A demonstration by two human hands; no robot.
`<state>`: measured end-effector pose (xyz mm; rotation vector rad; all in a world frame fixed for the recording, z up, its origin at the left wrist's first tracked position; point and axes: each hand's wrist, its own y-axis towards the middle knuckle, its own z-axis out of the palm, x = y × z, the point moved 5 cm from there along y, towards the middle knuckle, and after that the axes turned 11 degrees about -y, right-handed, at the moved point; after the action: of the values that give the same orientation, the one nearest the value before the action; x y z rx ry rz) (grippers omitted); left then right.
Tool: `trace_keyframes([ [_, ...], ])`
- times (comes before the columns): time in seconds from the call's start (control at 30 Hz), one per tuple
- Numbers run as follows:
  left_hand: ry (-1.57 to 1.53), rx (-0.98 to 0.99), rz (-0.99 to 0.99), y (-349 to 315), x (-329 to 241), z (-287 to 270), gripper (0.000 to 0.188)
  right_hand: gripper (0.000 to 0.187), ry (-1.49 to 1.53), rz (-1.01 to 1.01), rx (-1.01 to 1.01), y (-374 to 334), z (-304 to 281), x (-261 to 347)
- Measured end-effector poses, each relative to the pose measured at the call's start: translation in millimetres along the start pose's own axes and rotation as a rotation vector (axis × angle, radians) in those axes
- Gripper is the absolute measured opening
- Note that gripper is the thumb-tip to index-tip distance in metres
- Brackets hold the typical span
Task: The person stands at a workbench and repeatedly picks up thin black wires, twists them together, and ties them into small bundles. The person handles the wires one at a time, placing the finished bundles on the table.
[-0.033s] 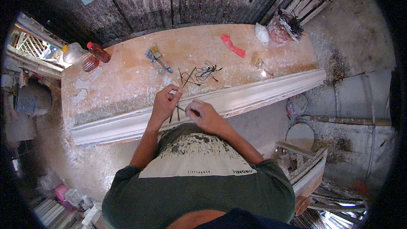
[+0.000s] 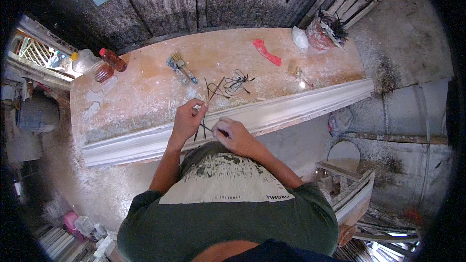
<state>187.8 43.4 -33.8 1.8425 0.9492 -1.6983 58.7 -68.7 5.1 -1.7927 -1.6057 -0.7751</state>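
My left hand [image 2: 190,119] pinches several thin, dark cord-like strands [image 2: 215,89] between thumb and fingertips. They fan out past the fingers over the board, and their lower ends hang below the hand. Just to the right, my right hand [image 2: 235,135] is closed with curled fingers on one strand end, close to my shirt. Whether the strands are wire or cord I cannot tell. A loose tangle of similar dark strands [image 2: 237,83] lies on the board beyond my hands. Both hands are over a long white moulding [image 2: 291,104] along the board's near edge.
The wooden tabletop [image 2: 145,77] is dusted with white bits. On it are paintbrushes [image 2: 178,62], a red strip [image 2: 267,52], a white lump [image 2: 300,38] and a bucket [image 2: 323,35]. Bottles [image 2: 113,60] stand at the far left. A wooden frame [image 2: 357,189] is at right.
My right hand has shifted slightly down, and the short strand end between my hands tilts a little differently. My left hand stays nearly still.
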Motion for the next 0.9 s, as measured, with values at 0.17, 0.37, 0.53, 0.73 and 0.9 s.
trace_keyframes([
  [0.17,-0.092,-0.109,-0.031,1.6,-15.8,-12.1,0.016,0.020,0.020,-0.028,0.061,-1.0,-12.4,9.2],
  [0.37,-0.073,0.321,0.168,-5.3,-30.3,19.7,0.035,0.032,0.056,0.146,0.007,12.7,-11.2,-10.5],
  [0.53,-0.362,0.326,0.329,12.2,-40.0,25.7,0.032,0.032,0.300,0.310,0.088,22.0,-38.2,-28.7],
  [0.73,-0.523,0.041,0.165,21.6,-39.5,14.0,0.023,0.024,0.735,0.034,0.086,-0.7,-61.3,13.8],
  [0.9,-0.858,0.264,0.018,7.5,-16.5,32.0,0.005,0.025,0.517,0.140,-0.104,17.7,-59.9,-33.0],
])
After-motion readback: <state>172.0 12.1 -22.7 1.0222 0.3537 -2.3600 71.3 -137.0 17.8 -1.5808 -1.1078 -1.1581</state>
